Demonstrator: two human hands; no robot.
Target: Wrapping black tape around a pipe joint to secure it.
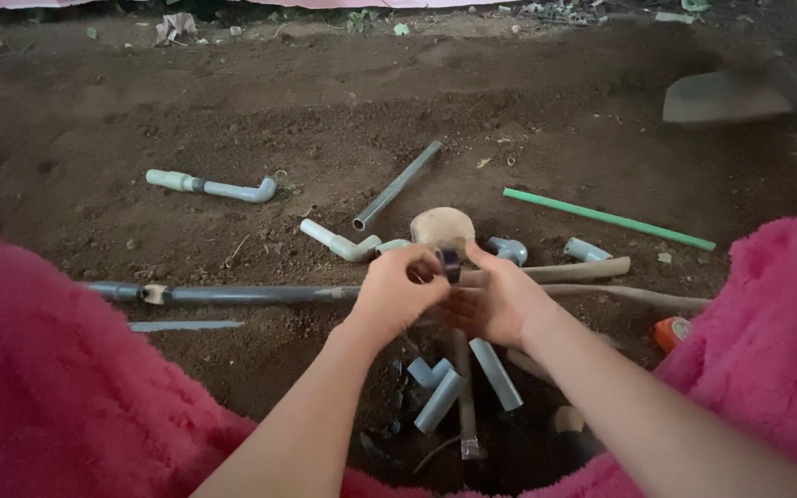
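Observation:
My left hand (397, 291) and my right hand (495, 300) meet over the bare soil. Together they grip a small dark roll of tape (450, 263), held upright between the fingertips. Just behind the hands lies a long grey pipe (232, 295) running left to right, with a fitting near its left end. A round tan lump (442, 224) sits right behind the roll. Short grey pipe pieces (495, 373) lie below my wrists in a shallow hole.
On the soil lie a pale elbow pipe (214, 187), a dark grey pipe (397, 185), a white elbow piece (339, 243), a green rod (609, 219), wooden handles (583, 271) and an orange object (672, 332). Pink fleece (57, 387) covers both lower corners.

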